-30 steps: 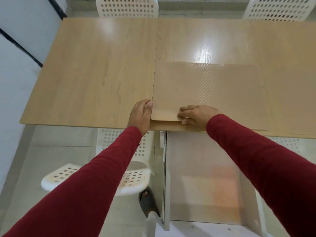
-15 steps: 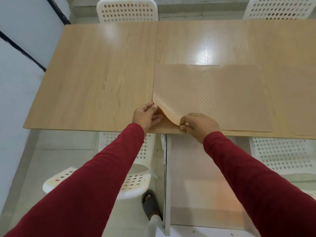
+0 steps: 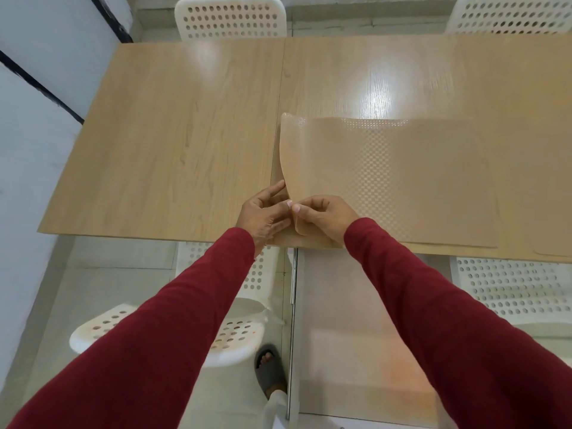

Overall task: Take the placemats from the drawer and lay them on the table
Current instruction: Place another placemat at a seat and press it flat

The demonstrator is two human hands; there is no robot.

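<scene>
**Entry: placemat separation at the near table edge**

1. Right hand (image 3: 325,218): pinched on the lifted near-left corner of the top placemat (image 3: 387,181), thumb and forefinger closed on the sheet. This hand has the firmer hold, in my judgement.

2. Left hand (image 3: 263,212): just beside the right, thumb tips almost meeting. Its fingers (image 3: 275,190) lie against the same raised corner from the left. Whether it truly grips the sheet or only steadies it, I cannot tell.

3. Top placemat: thin, translucent, tan, with a dotted texture. Its near-left corner curls up off the surface and its left edge bows; the rest lies flat. From the hands it extends away and to the right, long axis running left to right, parallel to the near edge of the table (image 3: 154,150). Whether another mat lies directly under it is not clear.

4. Second placemat (image 3: 554,247): only a rounded corner shows, far to the right of both hands at the near edge, flat.

5. Table left half: bare wood, left of and beyond the left hand, past the centre seam.

6. Chairs (image 3: 230,17): white, perforated, beyond the far edge; more below the near edge.

Governing relation: the held mat lies wholly right of the hands, free space wholly left. A likely next move is to carry the sheet leftward across the seam, long axis kept parallel to the edge.
</scene>
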